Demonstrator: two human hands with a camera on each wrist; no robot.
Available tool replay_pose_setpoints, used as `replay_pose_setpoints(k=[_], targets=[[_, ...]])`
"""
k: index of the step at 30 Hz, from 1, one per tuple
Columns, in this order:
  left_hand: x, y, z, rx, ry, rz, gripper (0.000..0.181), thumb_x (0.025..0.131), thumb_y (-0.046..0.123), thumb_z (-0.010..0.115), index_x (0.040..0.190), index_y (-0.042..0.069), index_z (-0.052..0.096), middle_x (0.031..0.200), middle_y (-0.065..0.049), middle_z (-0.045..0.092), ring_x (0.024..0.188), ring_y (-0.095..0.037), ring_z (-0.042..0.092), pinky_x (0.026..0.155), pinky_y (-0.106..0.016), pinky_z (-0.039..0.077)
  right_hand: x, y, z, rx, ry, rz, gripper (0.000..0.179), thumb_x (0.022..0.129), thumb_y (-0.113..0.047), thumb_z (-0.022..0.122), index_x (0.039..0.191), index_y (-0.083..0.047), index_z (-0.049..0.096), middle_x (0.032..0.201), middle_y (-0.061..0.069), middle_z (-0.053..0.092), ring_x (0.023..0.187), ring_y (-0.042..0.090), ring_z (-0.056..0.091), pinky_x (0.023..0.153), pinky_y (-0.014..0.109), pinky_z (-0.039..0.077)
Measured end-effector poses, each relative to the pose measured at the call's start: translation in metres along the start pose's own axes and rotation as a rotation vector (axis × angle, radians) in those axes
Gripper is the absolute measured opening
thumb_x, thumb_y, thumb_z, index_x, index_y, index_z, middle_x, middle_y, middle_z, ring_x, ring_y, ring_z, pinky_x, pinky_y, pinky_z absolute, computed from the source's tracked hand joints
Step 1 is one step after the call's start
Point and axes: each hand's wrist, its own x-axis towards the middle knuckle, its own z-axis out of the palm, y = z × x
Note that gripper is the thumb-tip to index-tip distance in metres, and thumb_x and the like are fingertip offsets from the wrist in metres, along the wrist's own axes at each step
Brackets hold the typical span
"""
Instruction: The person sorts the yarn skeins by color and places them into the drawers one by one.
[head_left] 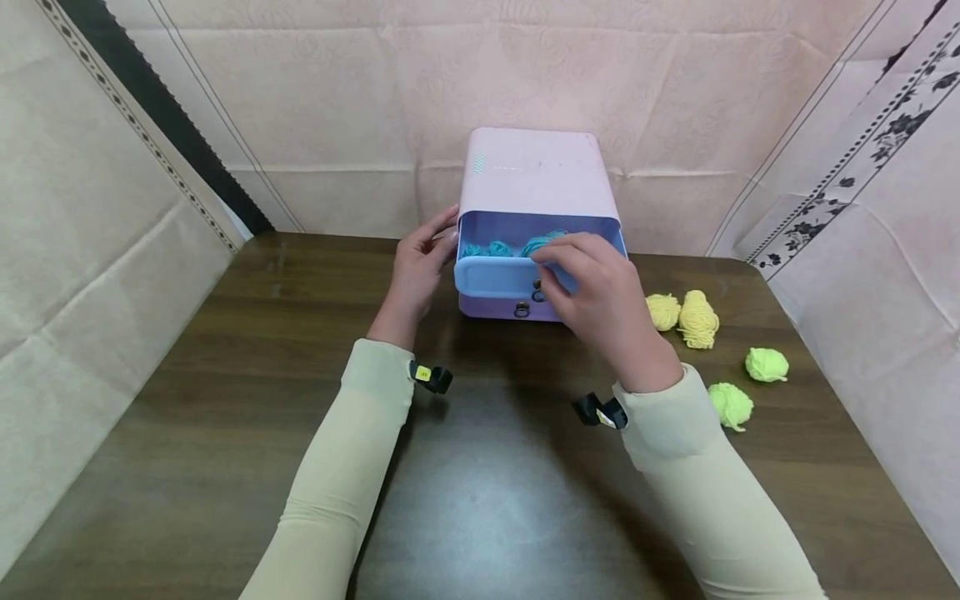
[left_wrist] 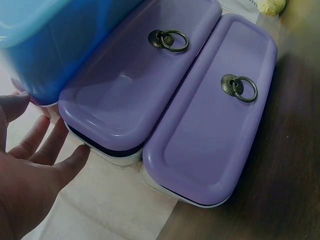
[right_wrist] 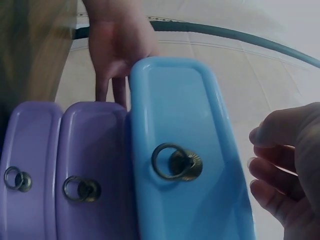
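A small chest of drawers (head_left: 536, 171) has its blue top drawer (head_left: 487, 279) pulled out. Inside lie small bundles of teal yarn (head_left: 498, 249), partly covered by my right hand (head_left: 603, 292). That hand is above the drawer's front, fingers loosely bent; the right wrist view shows nothing between the fingers (right_wrist: 272, 172). Spread out along the chest's left side is my left hand (head_left: 416, 271), its fingertips by the drawer edges in the left wrist view. Two purple drawers (left_wrist: 215, 125) below are pushed in, each with a metal ring pull (left_wrist: 245, 90).
Two yellow yarn bundles (head_left: 697, 319) lie on the brown table (head_left: 480, 500) right of the chest. Nearer, two yellow-green yarn balls (head_left: 767, 365) sit by my right forearm. A pale cloth (head_left: 315, 92) hangs behind the chest and along both sides.
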Motion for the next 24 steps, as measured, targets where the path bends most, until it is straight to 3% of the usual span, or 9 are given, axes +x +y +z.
replay_pose_setpoints(k=[10, 24], targets=[[0.000, 0.001, 0.000, 0.004, -0.003, 0.010, 0.038, 0.097, 0.015, 0.058, 0.131, 0.031, 0.061, 0.133, -0.002, 0.059, 0.119, -0.018, 0.060, 0.103, -0.035, 0.049, -0.009, 0.007, 0.002, -0.044, 0.048, -0.070, 0.015, 0.083, -0.006, 0.074, 0.097, -0.002, 0.074, 0.099, 0.012, 0.070, 0.094, 0.029, 0.062, 0.084, 0.040, 0.055], [0.000, 0.001, 0.000, -0.006, -0.004, 0.002, 0.040, 0.096, 0.014, 0.059, 0.133, 0.028, 0.060, 0.135, -0.002, 0.058, 0.120, -0.018, 0.059, 0.102, -0.034, 0.049, -0.010, 0.013, 0.012, -0.094, 0.118, -0.059, 0.010, 0.083, -0.002, 0.070, 0.092, -0.002, 0.074, 0.093, 0.012, 0.069, 0.088, 0.030, 0.059, 0.073, 0.043, 0.046]])
